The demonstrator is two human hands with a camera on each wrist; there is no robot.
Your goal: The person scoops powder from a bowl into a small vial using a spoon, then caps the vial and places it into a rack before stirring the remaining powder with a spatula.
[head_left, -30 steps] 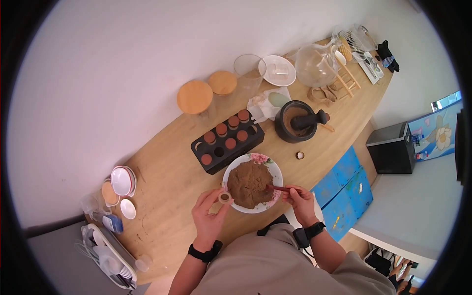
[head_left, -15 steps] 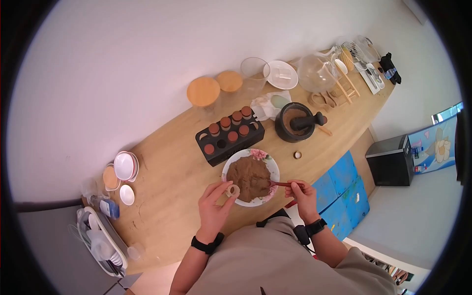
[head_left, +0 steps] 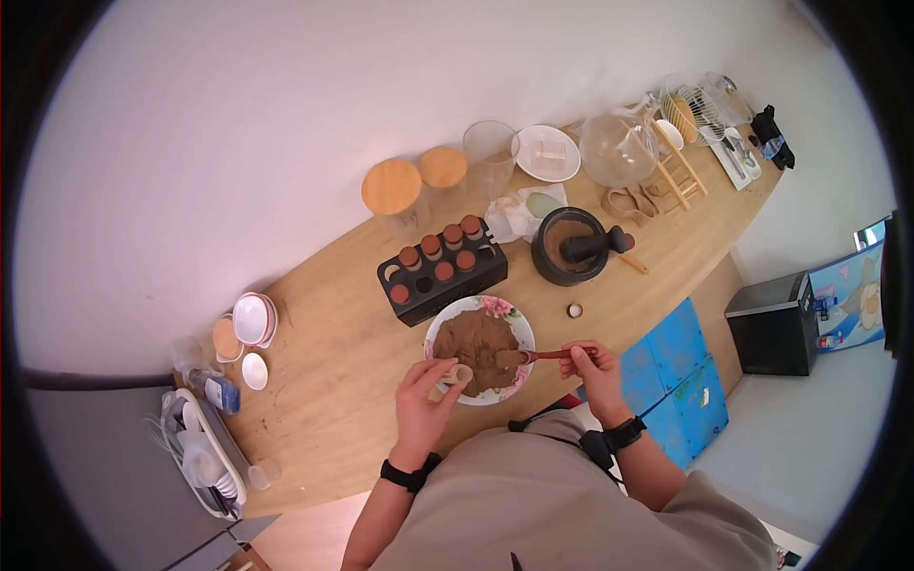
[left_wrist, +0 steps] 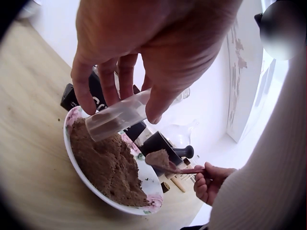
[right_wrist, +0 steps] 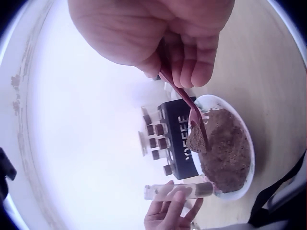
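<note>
My left hand point(head_left: 424, 409) pinches a clear tube point(left_wrist: 122, 113) between thumb and fingers, tilted with its mouth toward the bowl. Some brown powder shows inside near the mouth in the left wrist view. The right hand point(head_left: 600, 381) grips a dark red spoon point(head_left: 557, 355) by its handle. A heap of brown powder point(right_wrist: 197, 139) sits on the spoon's tip, held over the bowl close to the tube. Below is a white bowl with a flowered rim point(head_left: 497, 306), filled with brown powder point(head_left: 473, 338).
Behind the bowl stands a black rack point(head_left: 460, 291) of brown-capped tubes. A dark mortar point(head_left: 568, 277) with its pestle point(head_left: 592, 246) is to the right, and a small round cap point(head_left: 574, 310) lies before it. Wooden-lidded jars point(head_left: 391, 187) line the wall; small bowls point(head_left: 252, 320) sit left.
The spoon has come up out of the powder with a heap on it. My left hand has tipped the tube, turning its mouth from upward toward the spoon.
</note>
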